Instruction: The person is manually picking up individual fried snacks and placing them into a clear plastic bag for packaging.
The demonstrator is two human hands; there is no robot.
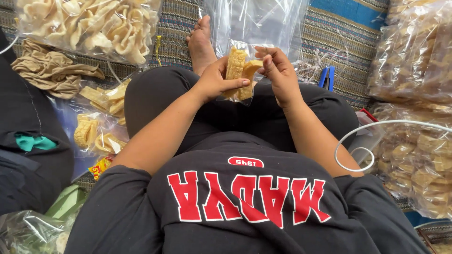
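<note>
I sit cross-legged on a striped mat (329, 33). My left hand (214, 80) grips a small clear plastic bag (239, 70) holding ridged yellow crackers, thumb across its front. Beside it, my right hand (280, 73) pinches the bag's upper right edge with curled fingers. The bag is held above my lap, just in front of my bare foot (201, 42). A large clear plastic bag (256, 21) lies behind it on the mat.
A big bag of pale curled crackers (89, 26) lies at the top left, small filled cracker packets (101, 120) at the left, stacked packets (414, 94) along the right. A beige cloth (49, 70), a blue clip (327, 77) and a white cable (362, 141) lie around me.
</note>
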